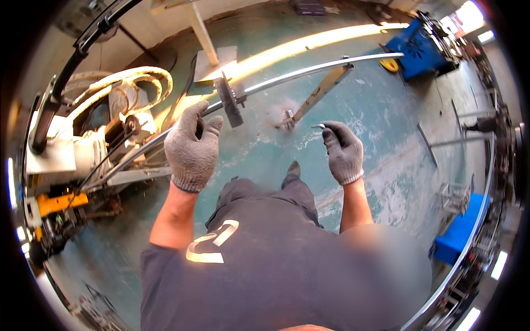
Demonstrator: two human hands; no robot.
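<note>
My left hand [192, 148], in a grey knit glove, is on a long thin metal tube [309, 70]. The tube passes under the palm and comes out between index finger and thumb; the other fingers are hidden. Just right of this hand, a dark flat block [228, 102] with a small clamp-like fitting sits on the tube. My right hand [344, 151], gloved the same way, is held apart from the tube. Its thumb and fingers pinch a small pale stick [318, 126], too small to name exactly.
A slanted post [321, 95] rises from the floor towards the tube. Coiled hoses [149, 77] and machinery with an orange part [62, 203] stand at left. A blue machine [422, 47] is at the far right, a blue box [461, 229] nearer on the right.
</note>
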